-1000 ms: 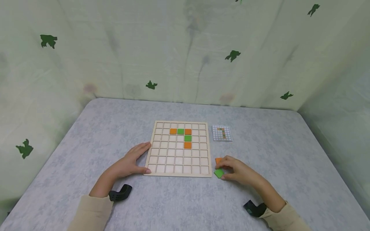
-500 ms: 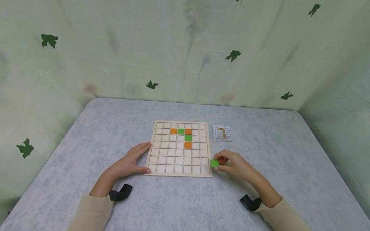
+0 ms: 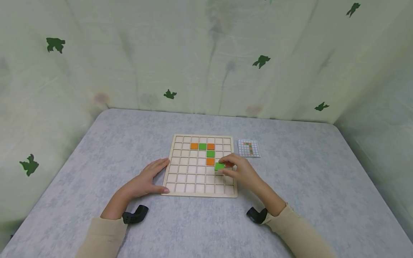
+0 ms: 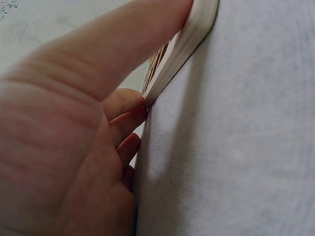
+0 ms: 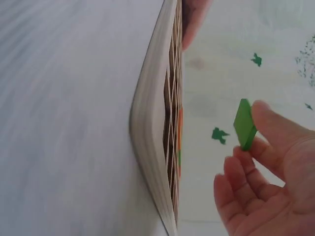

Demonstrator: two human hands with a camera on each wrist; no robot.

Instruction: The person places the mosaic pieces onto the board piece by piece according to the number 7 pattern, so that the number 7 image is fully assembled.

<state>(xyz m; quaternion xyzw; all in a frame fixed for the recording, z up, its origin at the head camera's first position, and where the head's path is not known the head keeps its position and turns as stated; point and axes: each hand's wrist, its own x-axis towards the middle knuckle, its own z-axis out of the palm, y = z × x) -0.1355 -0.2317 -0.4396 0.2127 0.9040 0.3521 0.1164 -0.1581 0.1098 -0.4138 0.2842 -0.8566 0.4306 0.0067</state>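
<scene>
In the head view my right hand (image 3: 238, 169) pinches a green square tile (image 3: 219, 166) between thumb and fingertips. It is over the right part of a wooden grid board (image 3: 190, 195), just right of and below the lowest orange tile (image 3: 210, 162) on it. The right wrist view shows this green tile (image 5: 244, 124) on edge, raised beside the board, with the other fingers curled below. Several orange and green tiles lie in the grid, forming a row and a short column. My left hand (image 3: 146, 180) rests with spread fingers and thumb along the board's left edge and front corner.
A small pattern card (image 3: 248, 148) with a printed grid lies behind my right hand, right of the board. The grey table (image 3: 193, 229) extends all around. Behind it hangs a pale cloth (image 3: 193, 53) with dark green leaf-like patches.
My right hand has picked up the green tile from the table right of the board and carried it left and away from me over the grid. The left hand stays in place.
</scene>
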